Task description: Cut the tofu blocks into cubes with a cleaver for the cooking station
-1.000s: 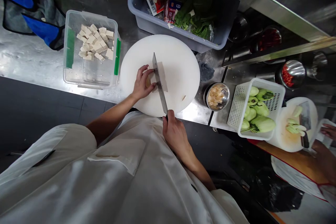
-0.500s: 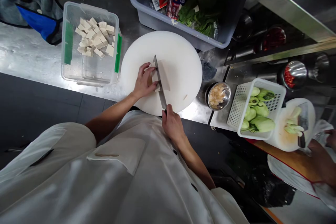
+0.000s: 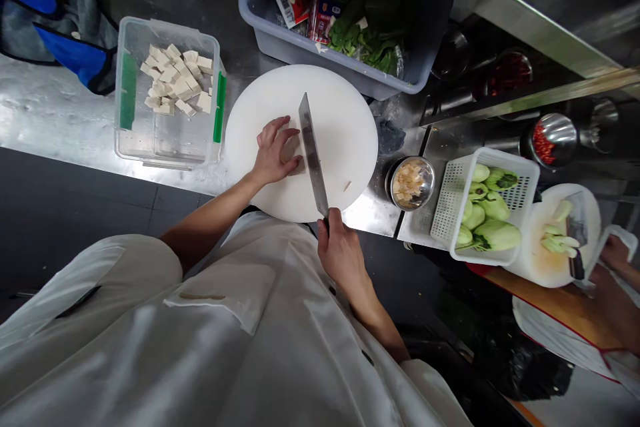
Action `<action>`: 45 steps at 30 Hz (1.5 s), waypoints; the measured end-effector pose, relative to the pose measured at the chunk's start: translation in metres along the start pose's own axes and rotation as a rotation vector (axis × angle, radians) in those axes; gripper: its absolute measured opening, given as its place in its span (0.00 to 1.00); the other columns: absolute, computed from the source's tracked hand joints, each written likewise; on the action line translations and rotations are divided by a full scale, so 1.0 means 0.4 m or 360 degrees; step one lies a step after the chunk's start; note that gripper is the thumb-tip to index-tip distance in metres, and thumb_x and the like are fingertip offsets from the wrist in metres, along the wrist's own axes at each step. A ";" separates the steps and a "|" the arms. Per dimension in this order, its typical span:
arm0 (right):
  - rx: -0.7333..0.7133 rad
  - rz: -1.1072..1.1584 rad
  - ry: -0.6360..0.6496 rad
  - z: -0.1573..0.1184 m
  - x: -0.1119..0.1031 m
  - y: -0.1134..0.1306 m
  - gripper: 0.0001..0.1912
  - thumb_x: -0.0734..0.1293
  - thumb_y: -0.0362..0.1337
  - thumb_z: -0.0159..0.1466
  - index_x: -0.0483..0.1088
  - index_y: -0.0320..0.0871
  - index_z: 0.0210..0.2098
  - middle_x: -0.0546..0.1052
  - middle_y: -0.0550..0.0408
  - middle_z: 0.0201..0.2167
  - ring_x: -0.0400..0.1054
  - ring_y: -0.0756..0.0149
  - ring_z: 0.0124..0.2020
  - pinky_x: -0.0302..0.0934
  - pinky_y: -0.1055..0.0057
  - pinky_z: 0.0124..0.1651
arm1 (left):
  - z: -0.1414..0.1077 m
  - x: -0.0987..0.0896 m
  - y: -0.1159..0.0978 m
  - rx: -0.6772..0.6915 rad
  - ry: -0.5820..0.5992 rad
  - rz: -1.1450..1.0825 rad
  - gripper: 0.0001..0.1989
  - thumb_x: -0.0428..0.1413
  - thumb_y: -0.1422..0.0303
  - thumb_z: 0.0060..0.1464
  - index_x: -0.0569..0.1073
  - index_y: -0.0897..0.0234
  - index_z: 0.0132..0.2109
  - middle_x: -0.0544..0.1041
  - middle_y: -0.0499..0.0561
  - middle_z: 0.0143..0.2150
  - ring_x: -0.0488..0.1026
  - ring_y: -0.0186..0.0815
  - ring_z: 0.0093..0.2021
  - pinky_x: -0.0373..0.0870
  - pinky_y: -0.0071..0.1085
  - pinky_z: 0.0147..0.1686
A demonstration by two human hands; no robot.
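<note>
A round white cutting board [image 3: 345, 127] lies before me on the steel counter. On it, my left hand [image 3: 274, 153] grips a pale slab of tofu [image 3: 294, 143], fingers curled over the far end and thumb at the near end. My right hand [image 3: 341, 250] is closed round the handle of a kitchen knife [image 3: 313, 150]. The blade is just right of the tofu, apart from it, tip pointing away from me. A small sliver [image 3: 347, 185] rests on the board's right side. Left of the board, a clear plastic container [image 3: 170, 140] holds tofu cubes [image 3: 175, 80].
Behind the board stands a grey bin [image 3: 320, 57] of greens and packaging. To the right are a metal bowl [image 3: 425, 187] of pale pieces and a white basket [image 3: 445, 207] of green vegetables. A co-worker's hand [image 3: 607, 287] is at the far right, beside another board [image 3: 537, 227].
The knife has moved right, away from the tofu, with my right hand shifting right and slightly toward me. My left hand stays on the tofu. The view has shifted slightly.
</note>
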State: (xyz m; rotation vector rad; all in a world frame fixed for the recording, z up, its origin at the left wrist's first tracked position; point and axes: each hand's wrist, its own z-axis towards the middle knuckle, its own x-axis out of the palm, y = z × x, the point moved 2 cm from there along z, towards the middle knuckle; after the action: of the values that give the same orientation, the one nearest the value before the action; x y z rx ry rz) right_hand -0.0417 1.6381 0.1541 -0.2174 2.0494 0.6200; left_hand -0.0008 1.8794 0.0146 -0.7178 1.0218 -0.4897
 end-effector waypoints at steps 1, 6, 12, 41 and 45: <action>0.0002 -0.0009 0.0024 0.002 0.002 0.000 0.09 0.53 0.40 0.75 0.61 0.43 0.46 0.79 0.49 0.32 0.72 0.60 0.28 0.46 0.70 0.29 | 0.003 0.000 -0.001 0.0002 0.0007 0.0000 0.33 0.60 0.40 0.54 0.71 0.55 0.59 0.64 0.60 0.70 0.60 0.59 0.70 0.60 0.61 0.66; 0.0012 -0.0040 0.0074 0.007 0.004 0.005 0.08 0.54 0.38 0.75 0.61 0.43 0.46 0.79 0.49 0.33 0.73 0.60 0.30 0.47 0.70 0.29 | 0.007 0.002 -0.001 -0.0039 0.0008 -0.0006 0.33 0.63 0.39 0.51 0.72 0.55 0.56 0.64 0.61 0.69 0.60 0.61 0.69 0.61 0.63 0.64; 0.0028 -0.0047 0.0101 0.009 -0.001 0.008 0.08 0.55 0.38 0.76 0.61 0.42 0.47 0.79 0.49 0.33 0.74 0.60 0.30 0.47 0.70 0.30 | 0.006 0.005 0.000 -0.0070 0.0078 0.0004 0.33 0.61 0.39 0.52 0.72 0.57 0.56 0.61 0.62 0.70 0.58 0.63 0.70 0.60 0.63 0.64; -0.0001 0.0060 0.0174 0.078 0.113 -0.034 0.11 0.53 0.38 0.76 0.63 0.41 0.49 0.79 0.49 0.35 0.71 0.62 0.30 0.49 0.71 0.30 | 0.335 0.026 0.183 0.0226 0.0949 -0.0247 0.27 0.56 0.38 0.53 0.83 0.55 0.40 0.78 0.53 0.53 0.78 0.48 0.55 0.76 0.45 0.53; -0.0031 0.0355 -0.0096 -0.007 0.058 -0.043 0.13 0.54 0.42 0.74 0.64 0.44 0.47 0.78 0.50 0.32 0.71 0.62 0.29 0.54 0.71 0.31 | 0.324 0.012 0.174 0.0301 0.0850 -0.0127 0.28 0.56 0.37 0.53 0.82 0.56 0.40 0.79 0.53 0.49 0.78 0.48 0.53 0.75 0.45 0.55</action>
State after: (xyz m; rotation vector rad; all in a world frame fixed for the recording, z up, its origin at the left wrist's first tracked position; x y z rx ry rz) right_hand -0.0495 1.6241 0.1299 0.0197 2.0253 0.7742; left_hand 0.1199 1.9630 0.0035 -0.4654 1.4237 -0.8641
